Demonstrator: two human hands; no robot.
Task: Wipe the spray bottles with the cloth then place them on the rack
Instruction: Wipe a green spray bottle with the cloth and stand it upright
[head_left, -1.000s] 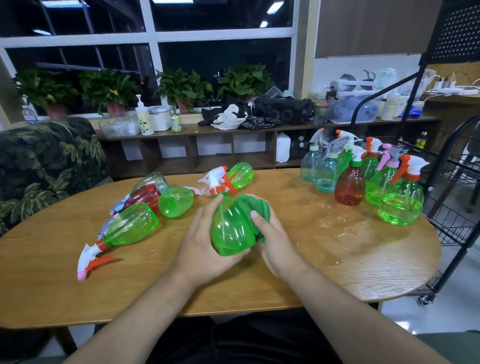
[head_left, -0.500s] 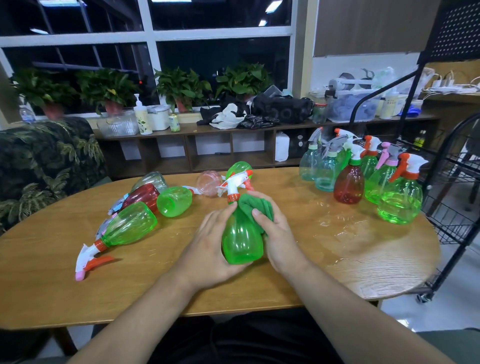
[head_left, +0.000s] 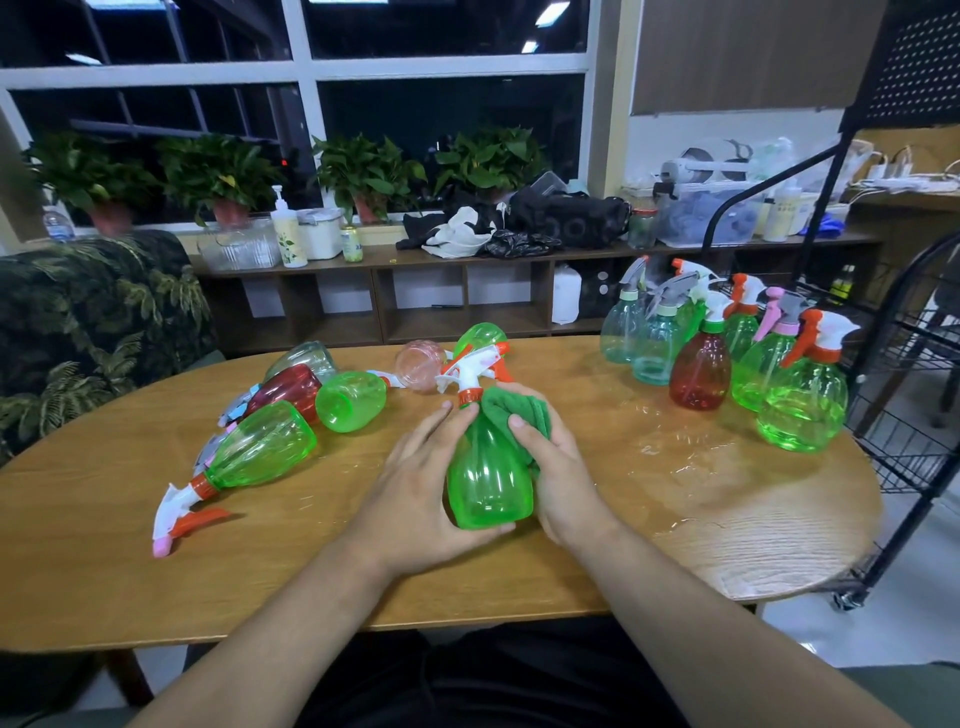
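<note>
Green spray bottle (head_left: 488, 475) stands upright at the table's (head_left: 753, 530) near middle, gripped by the left hand (head_left: 421, 483). The right hand (head_left: 558, 467) presses the green cloth (head_left: 511, 413) against its shoulder; wiping well likely means turning the bottle while sweeping down.

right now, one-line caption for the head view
Left hand holds a green spray bottle; right hand presses a green cloth against it

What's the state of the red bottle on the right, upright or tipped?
Upright: the red bottle stands on its base, nozzle up.
</note>
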